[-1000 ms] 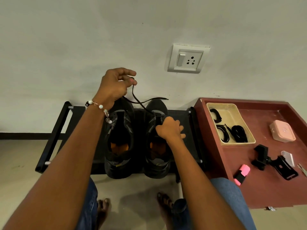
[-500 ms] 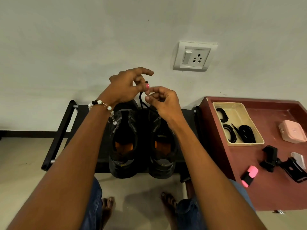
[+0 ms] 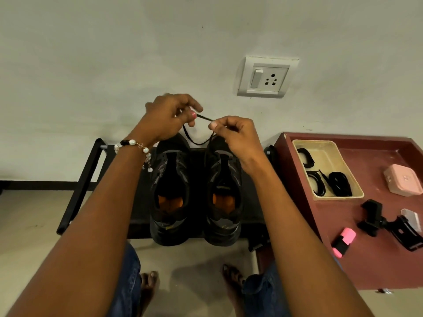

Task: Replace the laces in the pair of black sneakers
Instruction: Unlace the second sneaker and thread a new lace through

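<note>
Hands parted: left hand (image 3: 167, 117), right hand (image 3: 233, 133) now stretch lace (image 3: 204, 117).

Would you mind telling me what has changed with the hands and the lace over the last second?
The right hand left the right sneaker, rose to meet the left hand and took hold of the black lace. Both hands now pinch it, a short span stretched between them and a loop hanging below. The left hand kept its hold throughout. Both sneakers, the tray of laces and the red table items stayed put.

Dim, soft indoor light; faint shadows on floor (image 3: 201, 268); wide-angle bending at edges; slight motion blur on hands (image 3: 169, 117).
</note>
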`<state>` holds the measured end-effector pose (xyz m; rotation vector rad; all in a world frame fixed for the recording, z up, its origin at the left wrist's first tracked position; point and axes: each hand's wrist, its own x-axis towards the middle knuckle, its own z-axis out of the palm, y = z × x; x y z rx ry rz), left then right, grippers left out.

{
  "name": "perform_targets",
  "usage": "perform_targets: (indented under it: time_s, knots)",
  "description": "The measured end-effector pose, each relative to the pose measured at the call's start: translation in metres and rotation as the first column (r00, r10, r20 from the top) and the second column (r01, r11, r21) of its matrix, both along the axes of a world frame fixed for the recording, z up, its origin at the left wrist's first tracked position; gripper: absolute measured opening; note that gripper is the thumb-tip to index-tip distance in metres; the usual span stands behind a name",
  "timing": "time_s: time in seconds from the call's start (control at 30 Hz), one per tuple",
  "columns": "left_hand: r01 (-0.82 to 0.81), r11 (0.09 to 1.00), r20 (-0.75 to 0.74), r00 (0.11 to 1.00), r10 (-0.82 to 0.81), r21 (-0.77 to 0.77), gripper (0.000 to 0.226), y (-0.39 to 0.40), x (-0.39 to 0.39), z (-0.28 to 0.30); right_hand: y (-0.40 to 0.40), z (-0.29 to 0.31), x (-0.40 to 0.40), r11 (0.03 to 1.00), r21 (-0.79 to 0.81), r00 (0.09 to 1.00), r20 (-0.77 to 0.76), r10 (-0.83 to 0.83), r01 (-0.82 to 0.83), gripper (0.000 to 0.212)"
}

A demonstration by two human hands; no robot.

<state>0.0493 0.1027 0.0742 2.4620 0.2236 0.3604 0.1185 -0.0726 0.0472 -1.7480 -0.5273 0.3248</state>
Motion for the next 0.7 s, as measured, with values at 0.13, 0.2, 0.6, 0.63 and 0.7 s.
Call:
perform_targets:
  time_s: [0.13, 0.2, 0.6, 0.63, 0.7]
  knots:
    - [-0.252, 0.939, 0.045, 0.968, 0.249, 0.236, 0.014, 0.007, 0.001, -0.007, -0.009, 0.012, 0.005, 0.987, 0.158, 0.989, -0.145, 0.025, -0.002, 0.022]
    - [-0.365, 0.908, 0.164, 0.928, 0.335, 0.206, 0.016, 0.01, 0.001, -0.011, -0.01, 0.011, 0.005, 0.985, 0.169, 0.984, -0.173, 0.038, -0.008, 0.026]
    - [-0.014, 0.075, 0.017, 0.918, 0.397, -0.997, 0.016, -0.009, 0.003, 0.009, -0.014, -0.003, 0.0, 0.863, -0.338, 0.927, -0.154, 0.343, -0.376, 0.016]
    - [0.028, 0.022, 0.034, 0.928, 0.372, -0.999, 0.017, -0.011, 0.003, 0.012, -0.013, -0.005, 0.003, 0.888, -0.371, 0.962, -0.081, 0.261, -0.272, 0.019]
    - [0.046, 0.05, 0.059, 0.954, 0.293, -0.998, 0.022, -0.015, 0.002, 0.019, -0.013, -0.008, 0.01, 0.949, -0.315, 0.999, 0.029, 0.038, -0.027, 0.023]
